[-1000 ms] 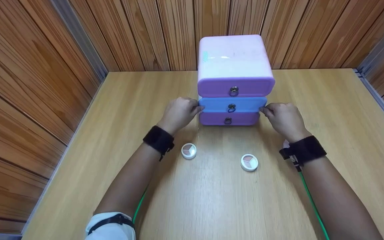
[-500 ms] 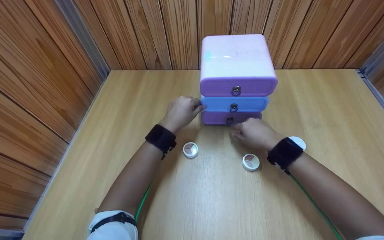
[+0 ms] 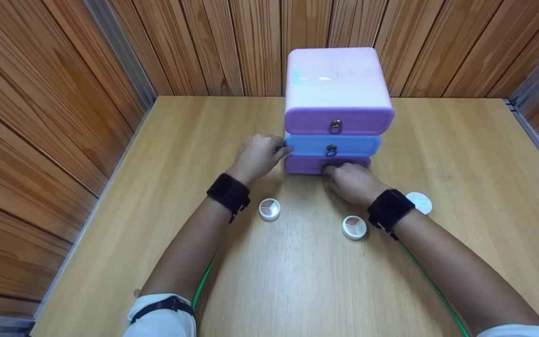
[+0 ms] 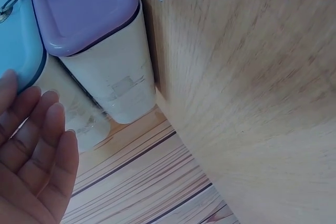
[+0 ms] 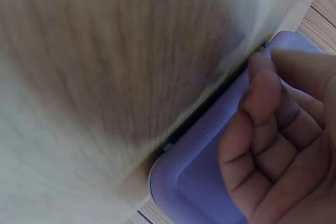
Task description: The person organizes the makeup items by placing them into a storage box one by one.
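Observation:
A small drawer unit [image 3: 337, 75] stands at the back, with a purple top drawer [image 3: 309, 121], a blue middle drawer [image 3: 367, 146] and a purple bottom drawer [image 3: 304, 164]. The left hand [image 3: 259, 157] grips the left edge of the blue drawer, its thumb at the front and the other fingers along the side. Low at the front, the right hand [image 3: 351, 181] has thumb and index finger together at the bottom drawer's ring pull, which they mostly cover. In the right wrist view the curled fingers [image 5: 262, 98] lie close against the purple drawer front [image 5: 199, 177].
Two round white pots [image 3: 269, 209] with three-part tops sit on the wooden table [image 3: 274, 290], the other pot [image 3: 354, 227] nearer the right forearm. A white disc [image 3: 419, 202] lies partly behind the right wrist strap. Wood-panelled walls [image 3: 260, 47] border the table.
The right hand has left the blue drawer's right edge and moved left and down to the bottom drawer's ring pull. The left hand stays at the blue drawer. The white disc has come into sight.

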### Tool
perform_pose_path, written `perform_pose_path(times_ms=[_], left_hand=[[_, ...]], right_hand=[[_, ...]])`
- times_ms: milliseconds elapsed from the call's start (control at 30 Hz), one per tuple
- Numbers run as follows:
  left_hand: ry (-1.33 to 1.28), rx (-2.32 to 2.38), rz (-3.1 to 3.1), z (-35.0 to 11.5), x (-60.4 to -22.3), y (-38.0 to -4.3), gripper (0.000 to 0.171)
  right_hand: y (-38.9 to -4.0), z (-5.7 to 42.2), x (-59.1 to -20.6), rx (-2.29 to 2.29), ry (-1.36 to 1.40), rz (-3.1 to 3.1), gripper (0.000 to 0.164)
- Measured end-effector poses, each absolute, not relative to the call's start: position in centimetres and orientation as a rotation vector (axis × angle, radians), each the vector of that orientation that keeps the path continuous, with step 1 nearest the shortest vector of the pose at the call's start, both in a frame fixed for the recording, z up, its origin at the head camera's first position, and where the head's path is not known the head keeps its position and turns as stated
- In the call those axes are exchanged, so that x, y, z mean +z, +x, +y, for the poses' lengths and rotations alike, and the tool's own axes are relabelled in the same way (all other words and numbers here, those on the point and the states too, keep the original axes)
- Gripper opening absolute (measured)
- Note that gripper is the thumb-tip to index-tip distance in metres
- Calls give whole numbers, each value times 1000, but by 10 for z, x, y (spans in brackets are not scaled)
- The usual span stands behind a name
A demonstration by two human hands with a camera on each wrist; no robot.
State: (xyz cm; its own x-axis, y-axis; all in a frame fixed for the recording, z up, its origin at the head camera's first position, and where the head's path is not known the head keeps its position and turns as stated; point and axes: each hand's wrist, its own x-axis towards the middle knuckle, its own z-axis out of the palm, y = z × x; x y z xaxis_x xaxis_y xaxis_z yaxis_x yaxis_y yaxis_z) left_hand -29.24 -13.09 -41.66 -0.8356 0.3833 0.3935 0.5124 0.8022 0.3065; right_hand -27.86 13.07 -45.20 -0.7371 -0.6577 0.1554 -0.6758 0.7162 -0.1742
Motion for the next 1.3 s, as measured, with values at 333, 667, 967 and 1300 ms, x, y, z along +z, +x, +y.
perform_pose_path(times_ms=[333,667,967,1300], left_hand=[[-694,-618,-2678,-132,-424,-295,30],[-683,-673,-2676,-134,-427,-296,31],[-682,-747,-2659,-133,-431,-298,31],[-634,-920,-2634,-134,-435,-299,31]], right_hand=[[-267,130,-454,334,1104,-2743,8],[-242,132,-449,378,1144,-2751,4],[-214,133,-446,388,1182,-2755,10],[-184,132,-454,406,1172,-2700,10]])
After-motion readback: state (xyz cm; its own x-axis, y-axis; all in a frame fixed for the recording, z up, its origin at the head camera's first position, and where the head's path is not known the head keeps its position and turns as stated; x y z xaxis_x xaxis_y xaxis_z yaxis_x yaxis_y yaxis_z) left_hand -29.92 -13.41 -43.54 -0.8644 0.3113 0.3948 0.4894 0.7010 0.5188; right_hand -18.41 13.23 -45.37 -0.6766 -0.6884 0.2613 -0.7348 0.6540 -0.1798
